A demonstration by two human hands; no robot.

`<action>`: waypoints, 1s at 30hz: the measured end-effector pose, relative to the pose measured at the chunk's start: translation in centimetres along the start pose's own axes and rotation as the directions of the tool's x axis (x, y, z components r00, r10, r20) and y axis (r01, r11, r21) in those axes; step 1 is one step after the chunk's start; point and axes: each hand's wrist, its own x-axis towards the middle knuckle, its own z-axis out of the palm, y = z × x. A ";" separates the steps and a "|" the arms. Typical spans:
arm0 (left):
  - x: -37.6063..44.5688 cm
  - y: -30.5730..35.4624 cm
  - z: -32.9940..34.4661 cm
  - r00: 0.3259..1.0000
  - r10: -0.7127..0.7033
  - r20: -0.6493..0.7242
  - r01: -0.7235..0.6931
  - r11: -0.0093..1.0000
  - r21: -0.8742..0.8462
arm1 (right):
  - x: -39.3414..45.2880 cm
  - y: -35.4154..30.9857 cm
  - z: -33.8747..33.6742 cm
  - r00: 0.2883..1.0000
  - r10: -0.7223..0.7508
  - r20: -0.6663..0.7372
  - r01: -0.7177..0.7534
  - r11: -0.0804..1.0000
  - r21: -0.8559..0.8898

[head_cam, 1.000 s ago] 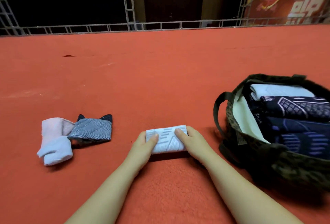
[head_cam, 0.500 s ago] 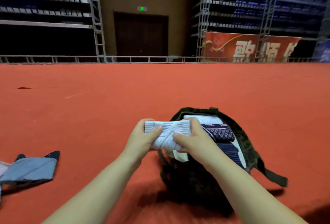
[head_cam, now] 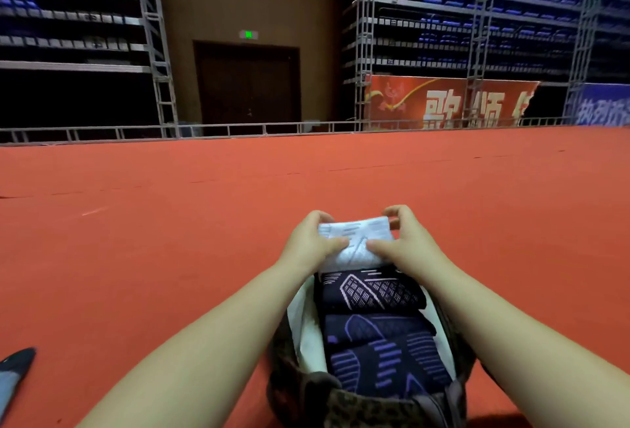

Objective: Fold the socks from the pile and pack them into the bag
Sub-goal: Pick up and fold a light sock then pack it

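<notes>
A folded white sock (head_cam: pixel 358 240) with a grey pattern is gripped from both sides by my left hand (head_cam: pixel 308 243) and my right hand (head_cam: pixel 407 243). It sits at the far end of the open dark patterned bag (head_cam: pixel 306 390), partly inside its mouth. Inside the bag lie folded dark socks (head_cam: pixel 375 291) with white and purple patterns, packed in a row against a pale lining. At the bottom left edge a grey sock with a black toe (head_cam: pixel 15 373) lies on the carpet, mostly cut off.
Red carpet (head_cam: pixel 170 223) stretches ahead to a low metal railing (head_cam: pixel 238 127). Beyond it stand scaffold racks, a dark door and a red banner (head_cam: pixel 443 104).
Both hands lifted the folded white sock from the carpet, carried it right over the bag and lowered it onto the far end of the packed row. The view turned toward the bag.
</notes>
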 end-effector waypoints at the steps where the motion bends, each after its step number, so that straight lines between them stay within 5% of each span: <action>1: 0.3 -0.4 0.3 0.999 0.014 0.032 -0.018 0.994 0.112 | 0.0 0.6 0.1 0.999 -0.033 -0.001 0.032 0.976 -0.214; 3: 0.8 -1.3 0.8 0.997 0.039 0.066 -0.052 0.976 0.212 | -0.5 1.5 0.4 0.969 -0.245 -0.033 0.189 0.820 -0.541; 5: 1.4 -1.9 0.9 0.994 0.081 0.069 -0.096 0.965 0.244 | -1.3 1.3 0.9 0.911 -0.405 0.075 0.369 0.723 -0.583; 9: 2.8 -2.7 0.4 0.983 0.182 -0.016 -0.165 0.921 0.354 | -1.7 0.8 1.8 0.838 -0.330 0.434 0.538 0.628 -0.562; 12: 3.9 -2.7 0.1 0.993 0.116 -0.017 -0.092 0.859 0.503 | -1.9 1.1 2.0 0.825 -0.286 0.488 0.544 0.638 -0.545; 15: 5.1 -2.8 0.1 0.989 -0.017 0.145 -0.052 0.887 0.459 | -1.9 1.2 1.9 0.808 -0.128 0.576 0.508 0.647 -0.569; 18: 5.3 -2.8 0.7 0.981 0.019 0.191 -0.102 0.895 0.435 | -1.1 1.3 2.0 0.787 -0.002 0.616 0.472 0.644 -0.601; 24: 6.0 -0.4 -0.3 0.972 0.231 0.038 -0.228 0.898 0.375 | 1.7 2.7 2.9 0.752 0.183 0.634 0.321 0.738 -0.594; 30: 4.1 -1.1 -1.4 0.985 0.058 0.163 -0.102 0.956 0.274 | 2.7 2.4 2.2 0.766 0.165 0.621 0.311 0.751 -0.583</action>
